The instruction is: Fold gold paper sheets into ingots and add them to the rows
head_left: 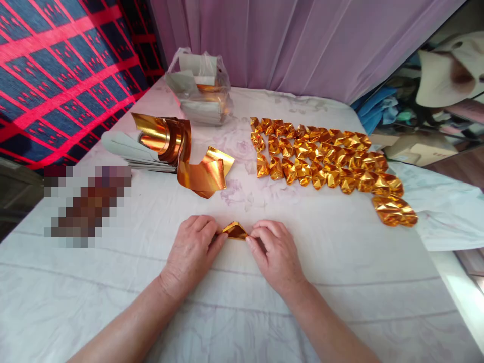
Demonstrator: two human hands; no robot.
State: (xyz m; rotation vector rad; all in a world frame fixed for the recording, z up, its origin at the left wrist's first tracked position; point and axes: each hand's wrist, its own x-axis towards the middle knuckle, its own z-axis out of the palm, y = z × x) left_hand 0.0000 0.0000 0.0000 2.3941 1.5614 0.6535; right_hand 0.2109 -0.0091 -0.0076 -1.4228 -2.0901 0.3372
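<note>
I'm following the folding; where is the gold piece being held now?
In the head view, the held gold piece is just below centre, between the left hand and right hand, below and left of the rows of gold pieces.

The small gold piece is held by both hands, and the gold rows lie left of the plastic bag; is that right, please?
The head view shows the gold rows right, not left, of the plastic bag; the small gold piece is held as described.

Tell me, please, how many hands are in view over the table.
2: the left hand, pinching the left corner of the folded gold piece, and the right hand, at its right corner. Neither is hidden.
</note>
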